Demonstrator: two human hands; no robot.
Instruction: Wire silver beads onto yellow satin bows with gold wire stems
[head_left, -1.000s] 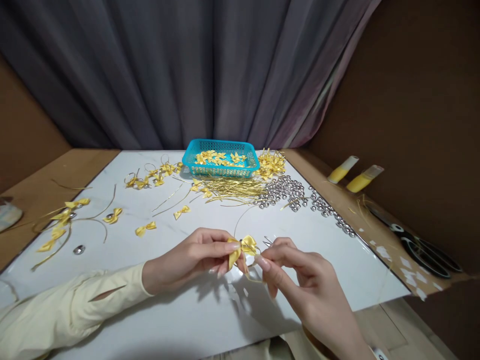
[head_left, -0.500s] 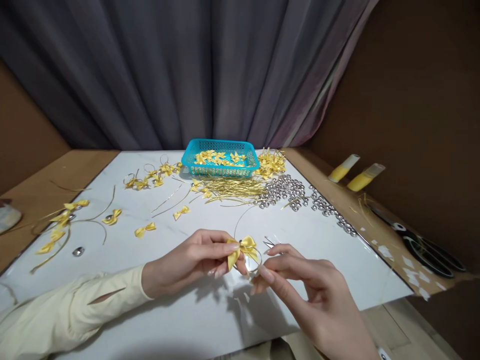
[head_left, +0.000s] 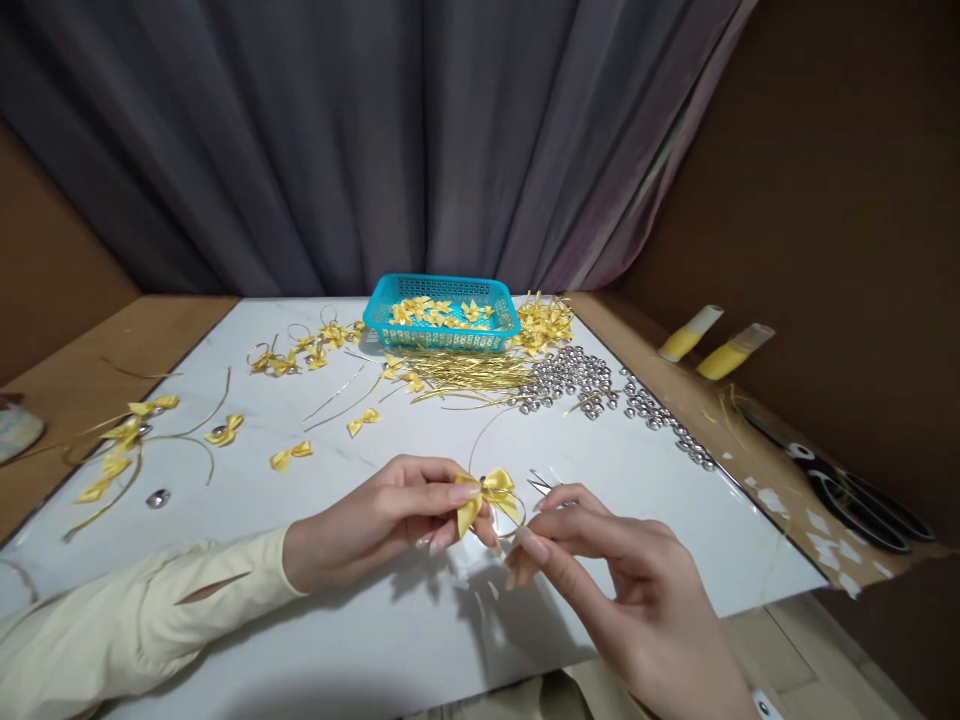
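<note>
Between thumb and fingers, my left hand (head_left: 420,508) pinches a yellow ribbon bow (head_left: 498,487) above the white tabletop. A thin gold wire (head_left: 523,522) runs from the bow; one part curls into a loop on its right side, and another end arcs up and back. My right hand (head_left: 611,570) closes its thumb and fingertips on the wire loop. Partly behind the right fingers shows a small pair of scissors (head_left: 541,484), its blades pointing up and left. Whether those scissors lie on the table or are tucked in the hand, I cannot tell.
Behind are a turquoise basket (head_left: 442,338) of bows, a bundle of gold wires (head_left: 469,371) and scattered silver beads (head_left: 574,375). Bows with wires (head_left: 112,465) lie left. Large black scissors (head_left: 832,485) and two yellow-filled bottles (head_left: 739,352) are on the right.
Both hands stay almost in place, still gripping the bow and its wire loop. The view has shifted very slightly.
</note>
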